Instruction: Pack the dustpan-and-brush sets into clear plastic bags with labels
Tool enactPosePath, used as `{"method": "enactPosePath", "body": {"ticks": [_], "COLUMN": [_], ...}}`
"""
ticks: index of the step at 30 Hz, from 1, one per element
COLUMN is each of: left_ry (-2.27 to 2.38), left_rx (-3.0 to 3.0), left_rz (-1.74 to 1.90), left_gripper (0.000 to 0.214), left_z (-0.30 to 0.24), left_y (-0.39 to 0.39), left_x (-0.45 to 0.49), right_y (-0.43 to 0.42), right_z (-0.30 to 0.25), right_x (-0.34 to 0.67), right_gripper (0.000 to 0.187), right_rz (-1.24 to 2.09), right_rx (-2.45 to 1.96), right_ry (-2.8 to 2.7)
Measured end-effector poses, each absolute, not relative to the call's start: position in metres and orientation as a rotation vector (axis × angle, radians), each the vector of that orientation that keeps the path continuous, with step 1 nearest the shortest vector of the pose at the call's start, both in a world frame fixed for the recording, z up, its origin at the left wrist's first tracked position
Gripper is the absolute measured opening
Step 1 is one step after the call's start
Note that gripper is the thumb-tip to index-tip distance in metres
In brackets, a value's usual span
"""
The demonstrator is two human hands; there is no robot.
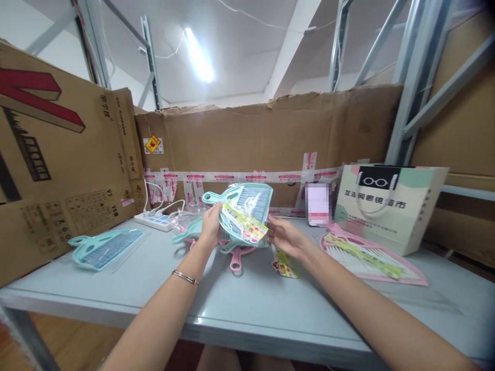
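Observation:
Above the middle of the table, a teal dustpan and brush set in clear plastic is held up, tilted, with a yellow-green printed label across it. My left hand grips its left side near the handle. At its lower right side, my right hand has its fingers closed on the edge or wrapping. Below lie more sets, one with a teal handle and one with a pink handle, partly hidden. Near my right hand, another printed label lies on the table.
A wrapped teal set lies at left, a pink set at right. Behind stand a power strip, a blurred upright phone-like object and a paper bag. Cardboard boxes wall the grey table.

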State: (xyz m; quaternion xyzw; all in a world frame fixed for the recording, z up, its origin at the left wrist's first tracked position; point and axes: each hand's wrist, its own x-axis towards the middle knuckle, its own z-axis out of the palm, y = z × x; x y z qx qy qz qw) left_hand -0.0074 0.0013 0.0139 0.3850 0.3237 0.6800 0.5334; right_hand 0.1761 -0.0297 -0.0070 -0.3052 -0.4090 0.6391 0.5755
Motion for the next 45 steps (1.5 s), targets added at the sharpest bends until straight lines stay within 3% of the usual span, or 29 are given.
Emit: {"method": "enactPosePath", "body": {"ticks": [2,5,9,11,15,18,26,30,33,36,40,45], "left_ry": [0.761,0.779,0.791,0.793,0.857,0.963,1.462,2.086,2.232,1.779,0.684,0.515], "left_rx": [0.933,0.958,1.062,1.091,1.208,1.307,1.232,1.390,1.440,1.730,1.669,1.421], "left_rz": [1.613,1.651,1.752,1.791,1.780,1.740,2.015,1.723,1.804,1.935,1.317,1.397], "left_gripper": [0.026,0.028,0.034,0.036,0.042,0.049,0.047,0.030,0.065,0.061,0.049,0.049], "left_z": [0.014,0.012,0.008,0.006,-0.001,-0.008,0.014,0.016,0.015,0.020,0.024,0.023], "left_y": [0.001,0.004,0.008,0.009,0.011,0.016,0.040,0.039,0.031,0.018,-0.003,-0.013], "left_x": [-0.008,-0.009,-0.009,-0.010,-0.009,-0.006,-0.075,-0.117,-0.107,-0.071,-0.025,-0.013], "right_y": [-0.031,-0.031,-0.033,-0.033,-0.034,-0.034,-0.019,-0.015,-0.015,-0.020,-0.031,-0.028], "right_z": [-0.006,-0.004,-0.003,-0.002,-0.006,-0.012,-0.006,-0.002,-0.003,-0.002,0.000,-0.006], "right_x": [0.176,0.175,0.175,0.176,0.170,0.163,0.194,0.217,0.217,0.207,0.190,0.188], "right_gripper": [0.022,0.025,0.010,0.009,0.023,0.027,0.010,0.011,0.010,0.009,0.012,0.015], "right_rz": [1.418,1.015,0.461,0.541,1.090,1.322,1.150,1.070,1.093,1.158,1.309,1.413], "right_rx": [-0.725,-0.870,-0.991,-1.027,-0.977,-0.874,-0.881,-0.903,-0.919,-0.912,-0.860,-0.845], "right_ry": [-0.966,-1.027,-1.296,-1.318,-1.154,-1.157,-0.856,-0.734,-0.763,-0.815,-0.973,-1.092]}}
